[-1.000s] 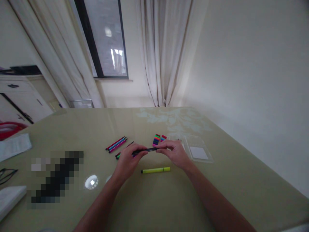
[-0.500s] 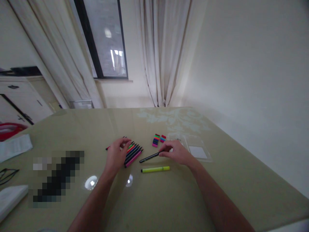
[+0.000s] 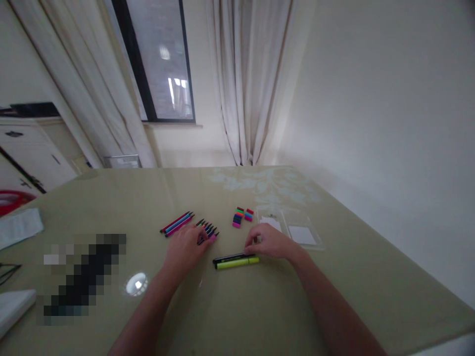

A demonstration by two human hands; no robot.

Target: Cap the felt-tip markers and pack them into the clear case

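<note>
My right hand (image 3: 269,241) pinches the cap end of a black marker (image 3: 230,257), which lies alongside a capped yellow-green marker (image 3: 237,263). To the left, my left hand (image 3: 187,245) covers part of a row of uncapped markers (image 3: 208,227). Its thumb and fingers close around the pink marker (image 3: 212,239) at the row's near edge; the rear ends are hidden beneath the hand. Beyond that hand, red, blue and magenta uncapped markers (image 3: 178,223) lie side by side. Loose coloured caps (image 3: 238,216) sit in two small groups behind the black marker.
A clear plastic case (image 3: 319,242) with white card inserts lies open behind my right hand. On the table's left are a blurred-out dark object (image 3: 85,274), a white cloth (image 3: 20,227), a black cable (image 3: 9,273) and a white object (image 3: 15,306). A wall rises beyond the right edge.
My right hand has brought the black marker nearer and down beside the yellow-green one. My left hand has shifted towards the pink marker, uncovering the three markers behind it.
</note>
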